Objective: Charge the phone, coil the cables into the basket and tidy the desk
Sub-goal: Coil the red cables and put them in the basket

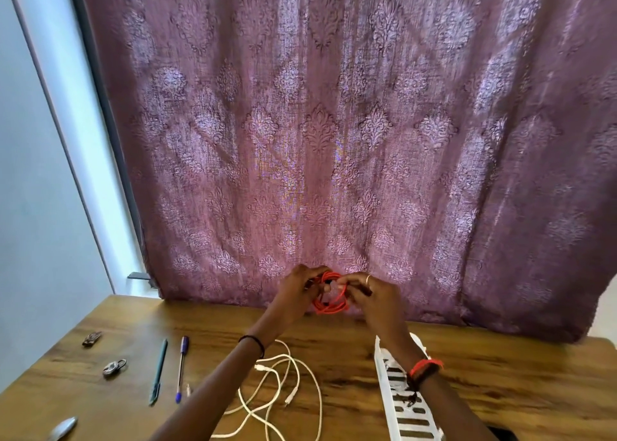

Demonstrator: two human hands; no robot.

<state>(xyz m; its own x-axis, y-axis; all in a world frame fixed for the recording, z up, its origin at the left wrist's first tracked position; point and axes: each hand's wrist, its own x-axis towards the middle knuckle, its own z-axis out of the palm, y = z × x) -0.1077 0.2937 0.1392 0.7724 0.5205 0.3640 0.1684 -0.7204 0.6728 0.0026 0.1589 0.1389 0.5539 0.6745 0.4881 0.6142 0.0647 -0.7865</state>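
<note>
Mid-coil on red cable (pixel 330 303): gripping it aloft over the far edge of the worktop (pixel 500 374), just in front of the curtain (pixel 334 140). Holding one side of the loops with left hand (pixel 295 290), fingers curled round the bundle. Pinching the other side with right hand (pixel 372 295), fingers closed on a strand and what looks like a dark plug end. Judging the coil nearly wound but not yet secured. To finish well: keep loops one size, feed the tail with the right, clamp the stack with the left, and avoid forcing twist into the cable. Wrap or tuck the last turn through the loops to stop spring-back. Then lower flat into basket (pixel 384 387), sitting on the worktop just under the right forearm. Watch for the wrist band (pixel 425 365) and its dangling threads snagging on the slots. Next, probably: tackle white cable (pixel 283 384), sprawled loose on the worktop between the forearms, nowhere near coiled. Leave pens (pixel 158 370) and padlock (pixel 113 367) at left for the tidy pass. Cannot spot the phone from here.
</note>
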